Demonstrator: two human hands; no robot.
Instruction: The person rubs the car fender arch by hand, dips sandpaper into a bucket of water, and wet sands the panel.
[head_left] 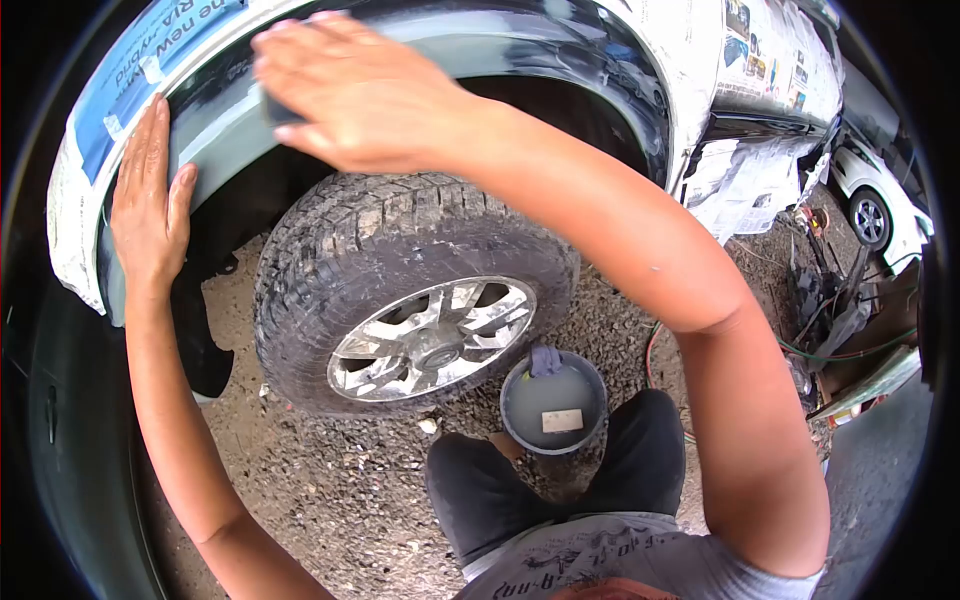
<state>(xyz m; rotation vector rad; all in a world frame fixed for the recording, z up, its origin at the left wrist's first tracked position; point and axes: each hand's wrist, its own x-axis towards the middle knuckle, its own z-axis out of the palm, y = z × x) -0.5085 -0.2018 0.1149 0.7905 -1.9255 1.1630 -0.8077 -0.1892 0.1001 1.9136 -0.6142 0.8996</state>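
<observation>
My right hand (pixel 345 95) presses a dark sanding pad (pixel 279 113) against the wheel-arch fender (pixel 440 40). Only a small edge of the pad shows; the palm hides the rest. The fender is dark with grey patches, wet-looking and shiny in places. Further left, my left hand (pixel 150 205) lies flat on the same fender, its fingers stretched upward and the thumb apart. Nothing is in it. Below both arms stands the wheel, with a worn, dirty tyre (pixel 320 225) and a silver rim (pixel 435 340).
Between my knees sits a round bucket (pixel 510 425) of cloudy water, with a pale block (pixel 562 420) and a grey cloth (pixel 545 361). Newspaper (pixel 770 60) and blue printed masking (pixel 125 75) cover nearby panels. Right lie a hose (pixel 850 350), clutter and a white car (pixel 875 195). Gravel (pixel 340 470) covers the ground.
</observation>
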